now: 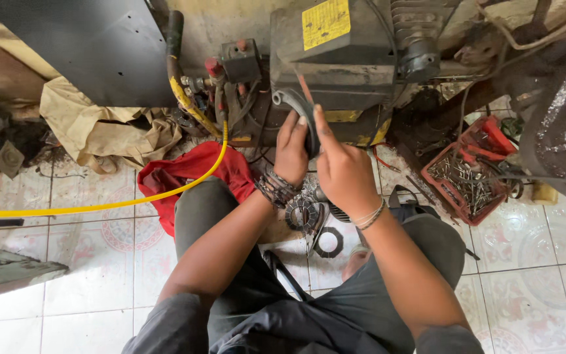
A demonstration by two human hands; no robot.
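between hands (291,152), curved belt (301,105)

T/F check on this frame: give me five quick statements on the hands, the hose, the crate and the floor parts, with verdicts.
1. Both hands are on a curved dark metal part at the machine. True; left hand, right hand.
2. The yellow hose lies across a red cloth. True.
3. The red crate holds folded rags. False; it holds small metal fasteners.
4. A ring gasket lies on the tiles between the knees. True.
5. The right wrist is bare. False; it wears thin bracelets.
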